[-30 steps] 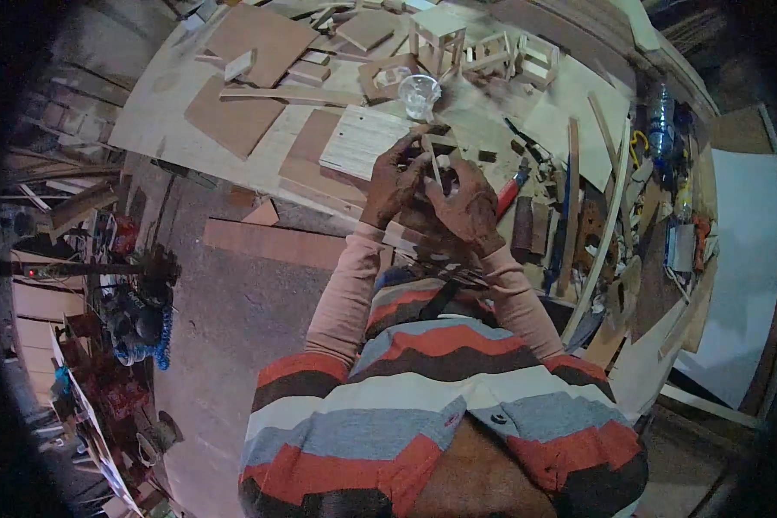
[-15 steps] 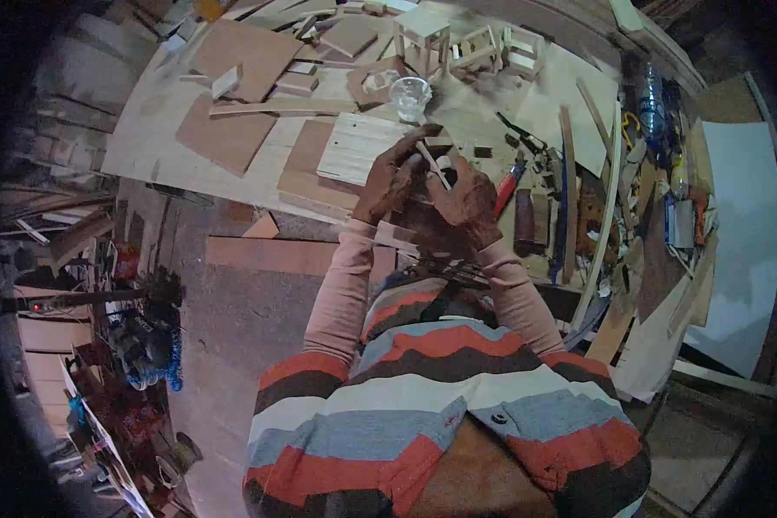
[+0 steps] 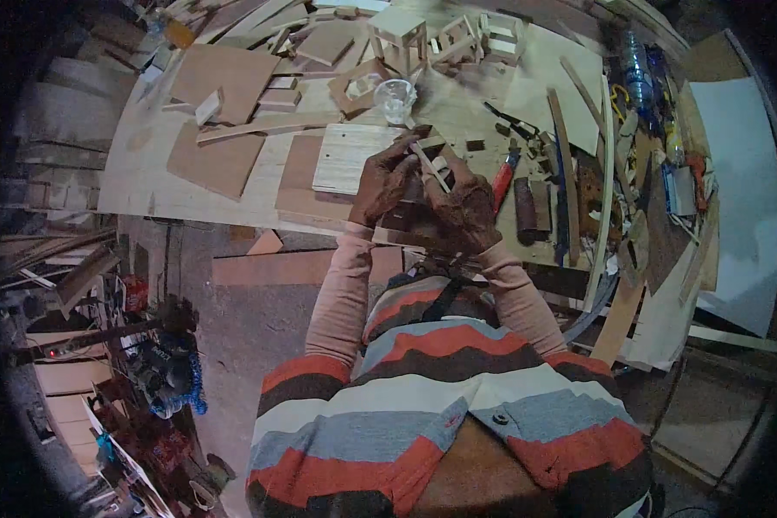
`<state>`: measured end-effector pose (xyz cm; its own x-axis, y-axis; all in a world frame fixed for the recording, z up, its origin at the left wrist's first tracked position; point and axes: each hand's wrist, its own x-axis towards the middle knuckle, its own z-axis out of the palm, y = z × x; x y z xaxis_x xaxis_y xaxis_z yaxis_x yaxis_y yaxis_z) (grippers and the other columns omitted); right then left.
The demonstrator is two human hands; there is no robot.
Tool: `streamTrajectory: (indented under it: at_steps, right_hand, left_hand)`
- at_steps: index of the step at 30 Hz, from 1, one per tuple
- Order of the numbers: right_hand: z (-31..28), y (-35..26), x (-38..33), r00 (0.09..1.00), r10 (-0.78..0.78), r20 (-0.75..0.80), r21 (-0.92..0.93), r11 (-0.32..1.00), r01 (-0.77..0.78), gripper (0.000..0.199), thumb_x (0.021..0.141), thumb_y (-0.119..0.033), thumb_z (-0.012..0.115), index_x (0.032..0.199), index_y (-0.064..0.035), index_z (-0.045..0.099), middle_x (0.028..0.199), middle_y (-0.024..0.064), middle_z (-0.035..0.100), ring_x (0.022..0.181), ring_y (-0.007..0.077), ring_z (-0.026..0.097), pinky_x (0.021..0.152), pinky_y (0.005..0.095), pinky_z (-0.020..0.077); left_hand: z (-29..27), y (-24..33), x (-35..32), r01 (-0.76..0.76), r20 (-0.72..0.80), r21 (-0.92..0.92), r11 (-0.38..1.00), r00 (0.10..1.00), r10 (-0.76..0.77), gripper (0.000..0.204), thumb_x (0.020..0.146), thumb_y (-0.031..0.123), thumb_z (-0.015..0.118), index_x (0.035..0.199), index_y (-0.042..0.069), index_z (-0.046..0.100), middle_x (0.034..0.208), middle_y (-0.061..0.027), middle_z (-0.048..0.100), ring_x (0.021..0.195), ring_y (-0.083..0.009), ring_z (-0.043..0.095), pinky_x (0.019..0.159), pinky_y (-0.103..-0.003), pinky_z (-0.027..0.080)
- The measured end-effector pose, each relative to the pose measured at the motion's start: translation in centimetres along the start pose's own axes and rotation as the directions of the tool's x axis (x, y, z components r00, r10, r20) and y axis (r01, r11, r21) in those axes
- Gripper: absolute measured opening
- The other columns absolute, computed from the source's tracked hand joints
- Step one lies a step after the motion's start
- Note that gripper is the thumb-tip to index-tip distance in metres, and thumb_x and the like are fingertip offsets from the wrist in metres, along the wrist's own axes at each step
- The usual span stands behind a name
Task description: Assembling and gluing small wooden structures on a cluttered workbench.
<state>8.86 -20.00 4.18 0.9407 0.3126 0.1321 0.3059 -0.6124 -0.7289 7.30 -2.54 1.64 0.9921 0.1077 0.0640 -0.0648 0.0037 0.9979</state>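
Observation:
Between both hands, above the near edge of the workbench, is a small piece of light wooden strips (image 3: 432, 167), apparently a little frame. The fingers of my left hand (image 3: 383, 184) close on its left side. My right hand (image 3: 461, 204) grips its right side, with fingers curled around it. Fingers partly cover the piece, so its full shape is hidden. Just left of the hands lies a pale, ridged wooden board (image 3: 341, 164) on a brown panel (image 3: 298, 173). Beyond the fingers stands a clear plastic cup (image 3: 394, 104).
Small wooden stool-like frames (image 3: 399, 41) stand at the back of the workbench (image 3: 138, 177). Brown panels (image 3: 216, 160) and offcuts lie at left. To the right are a red-handled tool (image 3: 504, 180), long strips (image 3: 565, 164), a plastic bottle (image 3: 636, 78) and a white sheet (image 3: 738, 190).
The bench and its contents have shifted slightly leftward in the picture as the view turned. Both hands still hold the wooden piece, with only a slight change of finger position.

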Motion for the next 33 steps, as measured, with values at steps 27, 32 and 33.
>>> streamTrajectory:
  at_steps: [27, 32, 33]
  right_hand:
    - [0.1, 1.3, 0.1, 0.959, -0.210, -0.190, -0.003, 0.977, 0.213, 0.042, 0.083, -0.029, 0.071, 0.116, -0.0053, 0.061, 0.093, 0.0208, 0.064, 0.085, 0.0393, 0.065, 0.070, 0.0467, 0.0532]
    - [0.3, 1.6, 0.2, 0.955, -0.229, -0.187, -0.021, 0.973, 0.229, 0.042, 0.083, -0.025, 0.070, 0.119, -0.0063, 0.060, 0.095, 0.0216, 0.064, 0.086, 0.0408, 0.064, 0.075, 0.0471, 0.0529]
    - [0.3, 1.6, 0.2, 0.960, -0.215, -0.178, 0.014, 0.975, 0.221, 0.043, 0.083, -0.025, 0.070, 0.120, -0.0064, 0.059, 0.096, 0.0217, 0.064, 0.087, 0.0410, 0.064, 0.076, 0.0472, 0.0528]
  left_hand:
    - [0.3, 0.6, -0.2, -0.010, -0.013, -0.002, 1.000, 1.000, 0.010, 0.034, 0.095, 0.011, 0.063, 0.127, 0.000, 0.063, 0.112, -0.0077, 0.070, 0.101, -0.0133, 0.060, 0.090, -0.028, 0.048]
    - [0.2, 0.3, 0.1, -0.068, -0.015, 0.014, 0.998, 0.998, 0.068, 0.034, 0.094, 0.012, 0.065, 0.125, -0.002, 0.064, 0.111, -0.0074, 0.070, 0.099, -0.0116, 0.061, 0.088, -0.027, 0.048]
    - [0.1, 0.3, 0.1, -0.051, -0.020, 0.027, 0.998, 0.998, 0.052, 0.034, 0.094, 0.012, 0.066, 0.126, -0.001, 0.064, 0.112, -0.0078, 0.070, 0.099, -0.0116, 0.061, 0.088, -0.027, 0.049]
